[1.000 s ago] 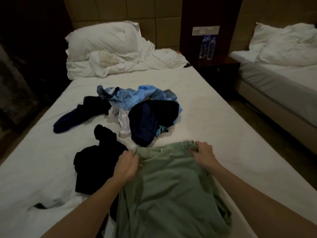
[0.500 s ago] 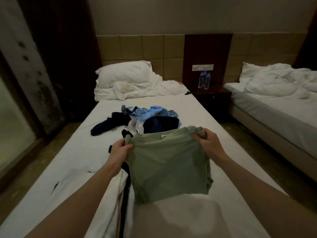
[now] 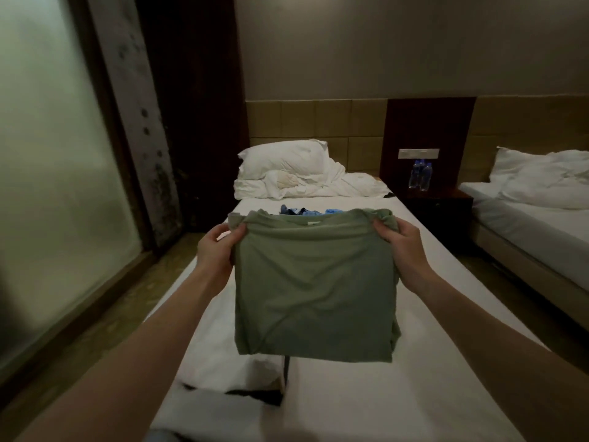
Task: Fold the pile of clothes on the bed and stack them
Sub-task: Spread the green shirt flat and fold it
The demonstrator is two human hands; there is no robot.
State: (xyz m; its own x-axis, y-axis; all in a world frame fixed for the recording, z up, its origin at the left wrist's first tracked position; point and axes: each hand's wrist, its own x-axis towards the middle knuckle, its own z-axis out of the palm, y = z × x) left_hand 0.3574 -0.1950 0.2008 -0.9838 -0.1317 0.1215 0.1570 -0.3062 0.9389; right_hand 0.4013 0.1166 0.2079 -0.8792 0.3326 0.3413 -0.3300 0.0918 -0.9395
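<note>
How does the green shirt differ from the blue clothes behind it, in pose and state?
The green shirt hangs in the air, gripped at its top corners by the left hand and right hand; the blue clothes lie on the bed. The green shirt is spread flat; the blue clothes are crumpled and mostly hidden. Both are still unfolded.

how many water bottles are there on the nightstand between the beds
2. Both water bottles stand side by side on the dark nightstand, under the wall switch plate. They overlap, so another could be hidden behind them.
</note>
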